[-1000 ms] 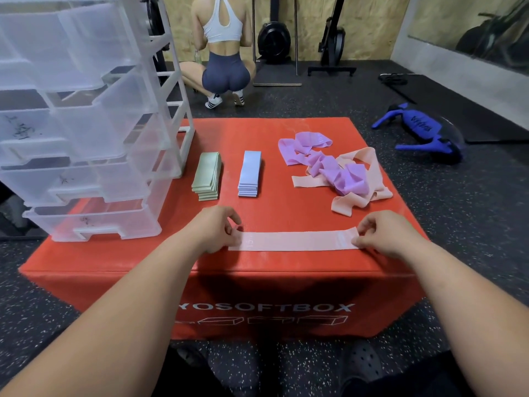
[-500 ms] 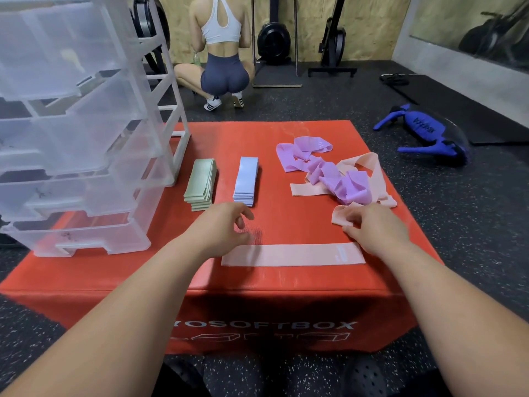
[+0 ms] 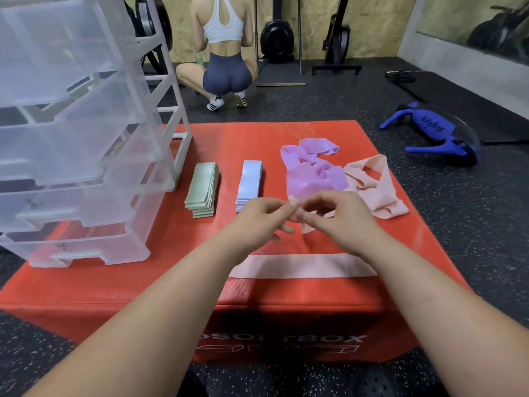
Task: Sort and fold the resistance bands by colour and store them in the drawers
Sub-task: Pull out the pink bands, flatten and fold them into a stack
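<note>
Gym floor of black speckled rubber; work surface was a red soft box (image 3: 200,296) with a clear drawer unit (image 3: 86,144) standing on its left side.

Sorted so far, judged from the layout: a green stack (image 3: 201,190) and a pale blue stack (image 3: 249,181), each folded flat and laid side by side just in front of the drawers, probably staged there for loading. To their right lay an unsorted heap, purple bands (image 3: 312,173) tangled against peach bands (image 3: 372,190), touching and partly overlapping.

Near the front edge a flattened band (image 3: 300,266), peach, was spread out straight, seemingly the base for a peach pile.

Both hands were raised above the box, close together. Left hand (image 3: 252,222) and right hand (image 3: 343,222) each pinched the loose peach band (image 3: 307,227) between thumb and fingertips, likely hunting for its ends to straighten it before laying it flat. A short fold of it hung below the fingers.

Hard to read:
- Most of the held band was hidden behind the fingers, so its length and twist were unclear.
- The left forearm covered the flattened band's left end and part of the box lettering.
- Scrawled marks on the drawer fronts were illegible; cloudy plastic showed no bands inside, though I could not be sure.
- How many bands sat in the heap could not be counted.

Background: a person (image 3: 223,53) squatting, facing away; a blue object (image 3: 435,133) on the floor.
</note>
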### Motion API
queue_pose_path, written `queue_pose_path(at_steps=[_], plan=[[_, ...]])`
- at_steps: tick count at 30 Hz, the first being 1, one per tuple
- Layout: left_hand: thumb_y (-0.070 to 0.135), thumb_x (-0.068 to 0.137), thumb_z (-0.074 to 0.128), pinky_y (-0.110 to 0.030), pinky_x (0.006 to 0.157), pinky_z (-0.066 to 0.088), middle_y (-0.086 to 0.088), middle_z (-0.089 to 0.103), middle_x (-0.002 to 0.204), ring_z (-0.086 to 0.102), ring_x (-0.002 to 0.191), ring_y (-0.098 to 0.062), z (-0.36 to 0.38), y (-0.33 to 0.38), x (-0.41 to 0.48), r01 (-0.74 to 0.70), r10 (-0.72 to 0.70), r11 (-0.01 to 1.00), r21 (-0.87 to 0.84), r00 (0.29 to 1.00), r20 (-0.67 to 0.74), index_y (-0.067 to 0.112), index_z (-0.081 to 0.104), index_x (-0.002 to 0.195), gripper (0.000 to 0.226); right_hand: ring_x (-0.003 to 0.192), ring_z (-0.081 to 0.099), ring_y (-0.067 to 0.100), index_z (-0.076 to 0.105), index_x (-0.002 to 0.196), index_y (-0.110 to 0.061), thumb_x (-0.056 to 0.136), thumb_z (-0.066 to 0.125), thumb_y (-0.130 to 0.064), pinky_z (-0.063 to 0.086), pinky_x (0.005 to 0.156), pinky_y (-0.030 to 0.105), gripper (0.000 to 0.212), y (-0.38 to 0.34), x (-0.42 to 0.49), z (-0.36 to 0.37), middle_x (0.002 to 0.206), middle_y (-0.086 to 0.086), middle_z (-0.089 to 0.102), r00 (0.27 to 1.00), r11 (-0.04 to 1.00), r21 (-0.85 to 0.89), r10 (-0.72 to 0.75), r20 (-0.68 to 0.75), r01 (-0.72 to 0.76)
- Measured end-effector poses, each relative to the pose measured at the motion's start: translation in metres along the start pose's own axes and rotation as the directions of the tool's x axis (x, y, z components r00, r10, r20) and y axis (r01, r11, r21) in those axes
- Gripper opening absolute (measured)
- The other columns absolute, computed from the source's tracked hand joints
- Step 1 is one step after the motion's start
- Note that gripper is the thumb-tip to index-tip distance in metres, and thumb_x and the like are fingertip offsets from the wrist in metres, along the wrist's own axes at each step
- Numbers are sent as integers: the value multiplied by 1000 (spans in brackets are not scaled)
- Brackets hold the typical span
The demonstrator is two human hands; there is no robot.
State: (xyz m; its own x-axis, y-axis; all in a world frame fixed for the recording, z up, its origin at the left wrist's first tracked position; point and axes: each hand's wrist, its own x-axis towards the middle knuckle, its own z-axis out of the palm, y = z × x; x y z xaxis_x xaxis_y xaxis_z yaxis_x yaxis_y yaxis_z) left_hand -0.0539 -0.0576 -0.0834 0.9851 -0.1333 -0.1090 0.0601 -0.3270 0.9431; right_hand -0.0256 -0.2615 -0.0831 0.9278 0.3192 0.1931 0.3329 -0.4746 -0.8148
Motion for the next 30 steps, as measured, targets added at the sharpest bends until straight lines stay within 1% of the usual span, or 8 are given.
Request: queue_pose_path(at_steps=[3, 7, 11, 17, 20, 23, 25, 30], plan=[[23, 102, 68, -28, 65, 52, -7, 79, 92, 75, 76, -11, 0, -11, 5, 45, -46, 999, -9, 991, -127, 12, 75, 100, 13, 84, 69, 3, 80, 104, -29, 90, 78, -19, 50, 75, 11, 17, -1, 1, 2, 95, -19, 77, 992, 1000, -13, 8, 126, -6], [4, 99, 67, -29, 61, 46, -9, 70, 78, 65, 58, -7, -12, -23, 8, 79, -77, 997, 2, 982, -174, 14, 72, 91, 14, 76, 66, -2, 79, 101, -31, 88, 77, -18, 51, 78, 16, 18, 15, 6, -7, 95, -21, 77, 995, 986, -134, 98, -7, -98], [8, 103, 63, -33, 67, 49, -8, 73, 84, 63, 74, -16, -22, -22, 5, 79, -74, 997, 23, 982, -171, 21, 74, 92, 20, 79, 68, 1, 73, 102, -38, 86, 80, -26, 55, 87, 28, 21, 25, 7, -10, 100, -21, 75, 991, 958, -255, 124, -55, -134], [13, 106, 61, -32, 79, 56, 2, 77, 91, 70, 86, -8, -29, -15, -2, 25, -23, 999, 20, 995, -100, 20, 76, 107, 17, 106, 63, -4, 66, 130, -39, 90, 75, -32, 50, 91, 23, 41, 12, 9, 5, 121, -28, 68, 999, 985, -173, 15, 48, -6], [15, 105, 65, -28, 78, 56, 0, 81, 102, 72, 91, -9, -30, -11, -5, -16, 17, 1000, 4, 997, -70, 24, 77, 113, 18, 107, 62, -6, 70, 121, -39, 92, 74, -30, 45, 86, 15, 31, 4, 9, 13, 112, -24, 72, 996, 989, -138, -34, 85, 45], [9, 98, 73, -26, 73, 55, -1, 78, 92, 65, 81, -11, -31, -7, -8, -79, 76, 997, -20, 988, -133, 22, 79, 109, 18, 98, 64, -1, 74, 99, -41, 90, 74, -29, 43, 80, 17, 15, -1, 10, 14, 98, -18, 74, 996, 987, -143, -60, 72, 70], [8, 95, 77, -27, 71, 53, 1, 75, 88, 62, 78, -10, -32, -4, -10, -93, 84, 994, -54, 987, -137, 21, 80, 107, 18, 96, 59, -3, 69, 88, -45, 90, 75, -29, 39, 78, 18, 17, -4, 11, 14, 95, -16, 70, 995, 980, -176, -84, 58, 93], [31, 98, 76, -31, 77, 56, -17, 77, 102, 64, 84, -13, -35, 0, -13, -105, 99, 993, -49, 989, -111, 26, 81, 103, 9, 96, 61, -7, 70, 97, -39, 94, 71, -33, 49, 88, 27, 7, -7, 9, 17, 94, -26, 70, 990, 976, -186, -92, 103, 110]])
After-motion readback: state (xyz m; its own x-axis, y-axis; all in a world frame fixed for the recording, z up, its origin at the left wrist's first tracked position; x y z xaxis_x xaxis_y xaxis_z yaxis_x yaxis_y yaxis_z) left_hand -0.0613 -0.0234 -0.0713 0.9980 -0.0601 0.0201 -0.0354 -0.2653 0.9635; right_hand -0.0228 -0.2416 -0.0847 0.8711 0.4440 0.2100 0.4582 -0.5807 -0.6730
